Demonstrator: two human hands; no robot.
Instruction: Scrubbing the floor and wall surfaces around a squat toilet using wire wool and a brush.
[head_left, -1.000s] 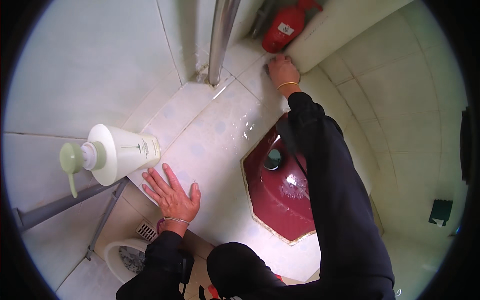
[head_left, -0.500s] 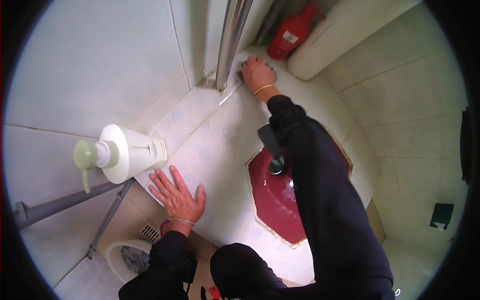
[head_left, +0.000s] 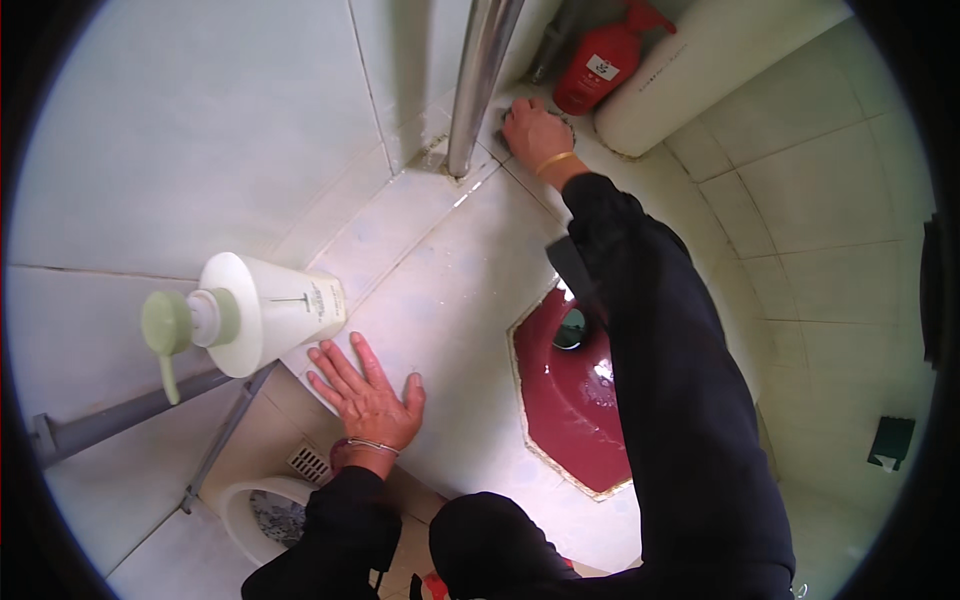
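My right hand (head_left: 538, 138) reaches to the far corner of the pale tiled counter (head_left: 455, 270), its fingers closed and pressed down over a dark grey, rough-looking scrubber (head_left: 567, 127). Most of the scrubber is hidden under the hand. Just beyond stands a red pump bottle (head_left: 598, 68). My left hand (head_left: 375, 400) lies flat on the counter's left edge with fingers spread, holding nothing. Close to its fingertips is a white pump bottle (head_left: 290, 305) with a green pump head. A dark red basin (head_left: 570, 405) is set into the counter, partly covered by my right arm.
A metal pole (head_left: 478, 90) rises from the counter left of my right hand. A thick white pipe (head_left: 690, 75) stands beside the red bottle. Below the counter's left edge are a grey rail (head_left: 130, 410), a white bin (head_left: 238, 515) and a floor drain (head_left: 308, 463).
The whole view has shifted slightly, so things appear a little further right. My right hand has slid a short way further into the corner. My left hand stays flat on the edge.
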